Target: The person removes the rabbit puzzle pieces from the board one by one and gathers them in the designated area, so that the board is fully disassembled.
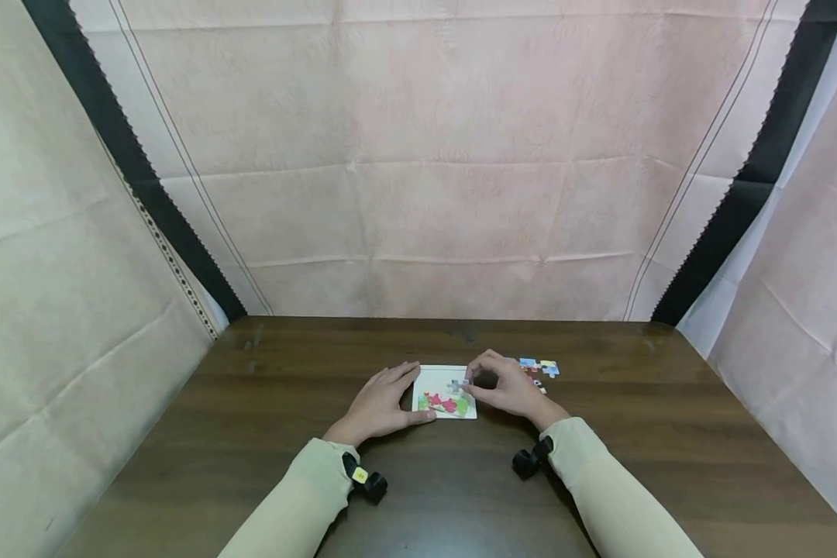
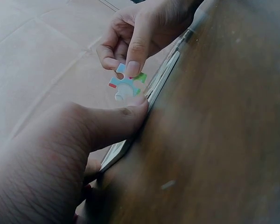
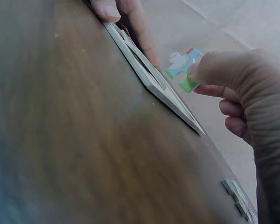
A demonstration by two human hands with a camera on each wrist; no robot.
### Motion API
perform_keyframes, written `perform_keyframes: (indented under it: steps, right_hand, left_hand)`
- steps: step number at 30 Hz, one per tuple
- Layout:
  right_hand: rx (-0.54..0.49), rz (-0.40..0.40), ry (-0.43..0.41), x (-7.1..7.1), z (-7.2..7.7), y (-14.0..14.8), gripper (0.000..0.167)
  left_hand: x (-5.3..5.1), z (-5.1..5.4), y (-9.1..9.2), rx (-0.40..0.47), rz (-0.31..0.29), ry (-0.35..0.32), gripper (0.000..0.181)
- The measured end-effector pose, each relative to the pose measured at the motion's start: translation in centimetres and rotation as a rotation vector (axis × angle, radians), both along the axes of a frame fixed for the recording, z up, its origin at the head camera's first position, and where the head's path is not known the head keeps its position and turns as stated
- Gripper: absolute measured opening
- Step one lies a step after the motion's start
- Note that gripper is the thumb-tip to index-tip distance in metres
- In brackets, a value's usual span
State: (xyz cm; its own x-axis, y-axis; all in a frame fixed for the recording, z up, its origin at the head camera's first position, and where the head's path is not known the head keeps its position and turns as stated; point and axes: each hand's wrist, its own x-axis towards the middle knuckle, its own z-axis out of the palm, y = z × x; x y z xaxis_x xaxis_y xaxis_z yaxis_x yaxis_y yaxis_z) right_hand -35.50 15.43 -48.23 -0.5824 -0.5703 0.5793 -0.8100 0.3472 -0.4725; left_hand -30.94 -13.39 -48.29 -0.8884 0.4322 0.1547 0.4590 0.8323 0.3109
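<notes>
We log both hands at a shallow white puzzle tray [image 1: 431, 381] lying flat on the bench [image 1: 321, 345]. The left hand [image 1: 384, 403] spreads wide at the tray's left side, thumb resting on the near edge, fingers fairly straight. The right hand [image 1: 508, 387] is narrow, pinching a jigsaw piece [image 3: 190, 63] between thumb and index finger above the tray's right part (blue and green, with a small red patch). Red and green fitted pieces [image 1: 448, 404] line the near side of the tray; loose pieces [image 1: 549, 368] lie on the bench beyond the right hand.

We judge the step in hand to be fitting this piece. The next move seemingly calls for turning its tabs to match, lowering and pressing flat, with the tray steadied.
</notes>
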Motion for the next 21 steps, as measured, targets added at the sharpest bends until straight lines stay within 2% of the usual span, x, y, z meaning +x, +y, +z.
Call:
perform_keyframes:
  steps: [10, 18, 21]
  right_hand:
    - [-0.006, -0.047, -0.087, 0.1, -0.1, 1.3, 0.013]
    - [-0.057, -0.103, -0.117, 0.1, -0.2, 3.4, 0.012]
    - [-0.099, -0.125, -0.130, 1.4, 1.1, 4.0, 0.011]
  left_hand:
    - [0.2, 0.2, -0.3, 0.000, -0.032, -0.009, 0.099]
    - [0.4, 0.7, -0.6, 0.011, -0.068, -0.037, 0.084]
    - [0.4, 0.7, -0.6, 0.016, -0.069, -0.043, 0.083]
